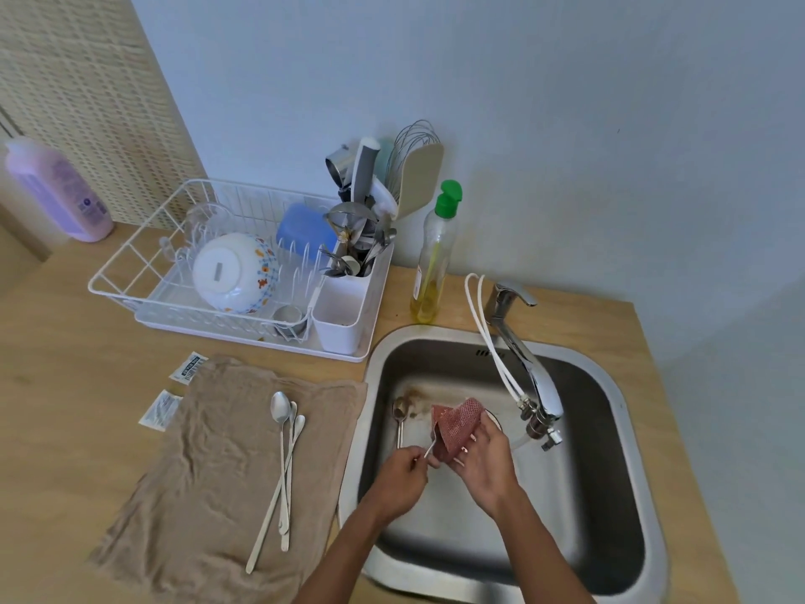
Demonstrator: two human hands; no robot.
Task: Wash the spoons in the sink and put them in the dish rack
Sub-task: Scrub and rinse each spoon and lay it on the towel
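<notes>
Over the steel sink (618, 411), my left hand (403, 475) pinches the handle of a spoon (431, 446) whose bowl is hidden inside a pink mesh scrubber (455, 422). My right hand (485, 466) grips that scrubber, wrapped around the spoon. Another spoon (399, 414) lies on the sink floor by a brown stain. Three long spoons (285, 451) lie on the beige towel (209, 473) left of the sink. The white dish rack (143, 259) stands at the back left, with a full cutlery holder (344, 307).
A chrome tap (529, 368) with white hoses reaches over the sink. A dish soap bottle (433, 263) stands behind the sink. The rack holds an upturned bowl (235, 272) and a blue container (305, 231). A purple bottle (61, 191) stands far left. Small packets (174, 388) lie near the towel.
</notes>
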